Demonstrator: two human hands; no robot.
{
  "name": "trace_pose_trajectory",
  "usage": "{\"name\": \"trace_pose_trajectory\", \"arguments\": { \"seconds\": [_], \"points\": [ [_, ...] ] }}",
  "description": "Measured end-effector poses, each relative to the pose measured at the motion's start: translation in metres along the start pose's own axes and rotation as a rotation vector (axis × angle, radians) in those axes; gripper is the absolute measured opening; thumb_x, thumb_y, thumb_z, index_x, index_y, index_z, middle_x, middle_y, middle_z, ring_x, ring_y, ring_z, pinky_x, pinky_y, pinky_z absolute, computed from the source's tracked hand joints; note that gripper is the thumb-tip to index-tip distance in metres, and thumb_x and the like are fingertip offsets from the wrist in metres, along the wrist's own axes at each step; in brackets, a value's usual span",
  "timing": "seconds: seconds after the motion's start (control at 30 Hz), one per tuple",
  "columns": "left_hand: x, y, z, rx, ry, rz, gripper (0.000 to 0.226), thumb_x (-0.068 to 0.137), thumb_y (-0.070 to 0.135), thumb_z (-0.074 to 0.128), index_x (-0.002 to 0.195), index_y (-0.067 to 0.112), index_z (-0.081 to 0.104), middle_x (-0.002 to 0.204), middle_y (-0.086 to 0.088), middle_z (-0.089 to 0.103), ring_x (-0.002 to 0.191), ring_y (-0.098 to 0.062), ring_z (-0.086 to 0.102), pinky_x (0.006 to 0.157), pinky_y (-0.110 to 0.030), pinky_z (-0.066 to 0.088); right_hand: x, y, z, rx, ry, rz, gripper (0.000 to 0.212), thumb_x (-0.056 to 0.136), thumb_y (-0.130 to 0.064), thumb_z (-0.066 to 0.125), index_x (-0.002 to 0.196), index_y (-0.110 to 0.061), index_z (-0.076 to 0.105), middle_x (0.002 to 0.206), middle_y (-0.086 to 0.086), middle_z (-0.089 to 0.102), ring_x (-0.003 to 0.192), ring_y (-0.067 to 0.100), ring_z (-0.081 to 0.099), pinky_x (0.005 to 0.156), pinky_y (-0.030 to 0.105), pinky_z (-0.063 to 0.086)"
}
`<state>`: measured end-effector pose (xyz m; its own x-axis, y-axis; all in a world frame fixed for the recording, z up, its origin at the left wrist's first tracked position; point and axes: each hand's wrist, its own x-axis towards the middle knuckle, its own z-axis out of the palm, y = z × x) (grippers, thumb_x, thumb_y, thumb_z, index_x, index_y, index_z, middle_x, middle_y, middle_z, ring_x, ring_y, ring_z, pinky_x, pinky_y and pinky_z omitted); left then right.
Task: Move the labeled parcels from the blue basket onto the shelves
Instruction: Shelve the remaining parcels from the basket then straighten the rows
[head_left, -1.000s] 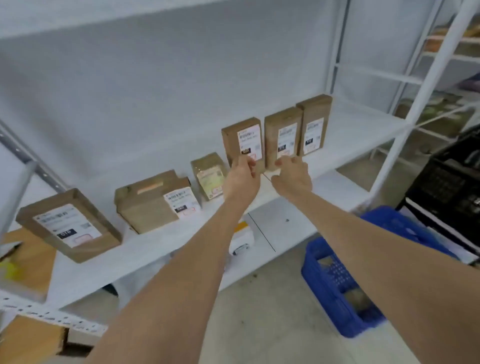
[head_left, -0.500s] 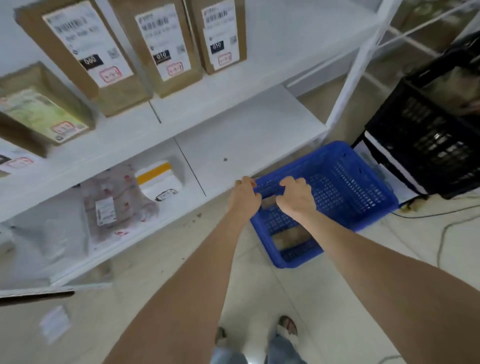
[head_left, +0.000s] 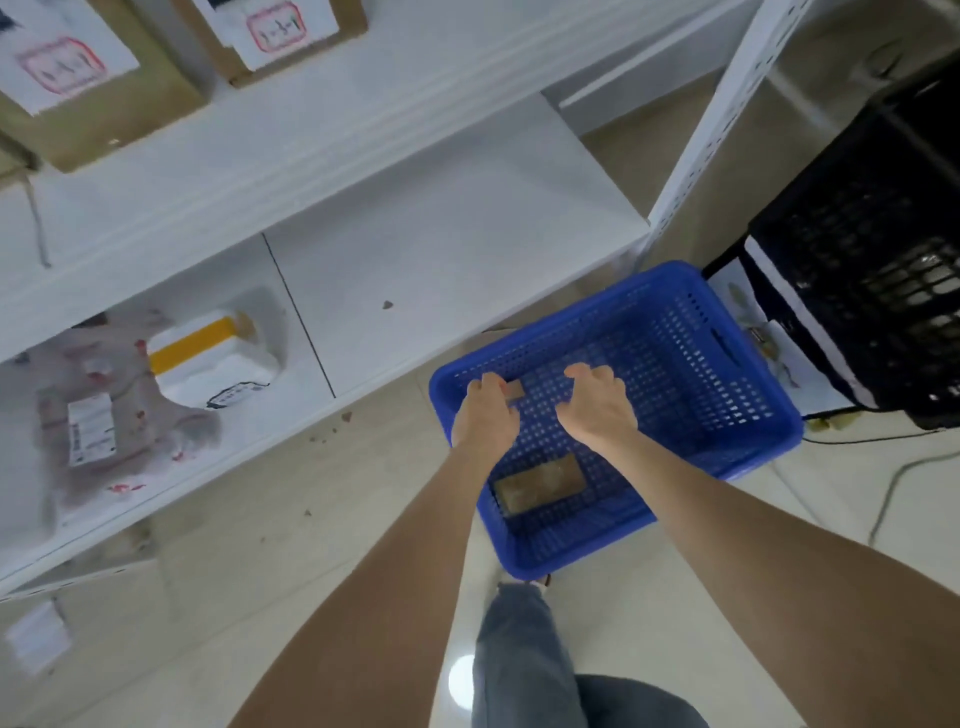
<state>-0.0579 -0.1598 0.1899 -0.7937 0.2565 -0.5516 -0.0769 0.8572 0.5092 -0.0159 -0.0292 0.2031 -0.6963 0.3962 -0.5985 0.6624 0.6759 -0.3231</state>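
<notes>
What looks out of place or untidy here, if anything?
One brown scrap lies on the lower shelf; more crumbs dot the floor just below its edge. A white slip, blurred, lies loose on the floor at far left. Nothing looks spilled or broken.

Left arm (head_left: 374, 571): bare, stretched forward and down from the lower edge of the view, nearly straight.
Left hand (head_left: 485, 415): back uppermost, fingers bent down at the knuckles, tips hidden beneath; grasp not discernible.
Right arm (head_left: 753, 535): bare, extended likewise, angling in toward the left.
Right hand (head_left: 597, 402): back uppermost, fingers slightly spread and loosely curled downward, thumb toward the left hand; nothing seen in it.
Hands side by side, near but apart, roughly level.
</notes>
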Motion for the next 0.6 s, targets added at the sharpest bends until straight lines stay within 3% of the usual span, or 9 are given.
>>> {"name": "trace_pose_trajectory", "arguments": {
  "seconds": [0.1, 0.33, 0.47, 0.6],
  "points": [
    [0.024, 0.008, 0.03, -0.025, -0.008, -0.066, 0.028, 0.093, 0.012, 0.046, 0.12, 0.005, 0.045, 0.121, -0.014, 0.049, 0.097, -0.033, 0.058, 0.067, -0.039, 0.044, 0.038, 0.022, 0.003, -0.024, -0.063, -0.015, 0.056, 0.094, -0.023, 0.053, 0.145, -0.02, 0.029, 0.147, 0.011, 0.029, 0.134, 0.031, 0.029, 0.096, 0.042, 0.045],
    [0.072, 0.002, 0.124, -0.334, 0.024, -0.379, 0.031, 0.095, 0.014, 0.049, 0.125, 0.01, 0.045, 0.124, -0.012, 0.052, 0.096, -0.025, 0.056, 0.066, -0.029, 0.042, 0.127, 0.084, 0.04, -0.118, -0.237, -0.1, 0.053, 0.095, -0.019, 0.052, 0.143, -0.017, 0.03, 0.147, 0.012, 0.027, 0.133, 0.032, 0.03, 0.095, 0.041, 0.043],
    [0.095, -0.018, 0.205, -0.456, 0.042, -0.648, 0.036, 0.093, 0.015, 0.051, 0.128, 0.006, 0.046, 0.124, -0.012, 0.055, 0.106, -0.03, 0.056, 0.079, -0.033, 0.044, 0.174, 0.133, 0.086, -0.203, -0.375, -0.161, 0.055, 0.095, -0.021, 0.053, 0.144, -0.018, 0.03, 0.146, 0.011, 0.027, 0.118, 0.032, 0.047, 0.09, 0.043, 0.05],
    [0.114, -0.046, 0.281, -0.51, 0.045, -0.823, 0.036, 0.094, 0.016, 0.049, 0.126, 0.0, 0.054, 0.126, -0.018, 0.058, 0.114, -0.033, 0.056, 0.09, -0.035, 0.046, 0.217, 0.176, 0.144, -0.208, -0.497, -0.183, 0.061, 0.096, -0.02, 0.051, 0.149, -0.024, 0.022, 0.154, 0.005, 0.017, 0.121, 0.031, 0.048, 0.084, 0.036, 0.049]
  ]
}}
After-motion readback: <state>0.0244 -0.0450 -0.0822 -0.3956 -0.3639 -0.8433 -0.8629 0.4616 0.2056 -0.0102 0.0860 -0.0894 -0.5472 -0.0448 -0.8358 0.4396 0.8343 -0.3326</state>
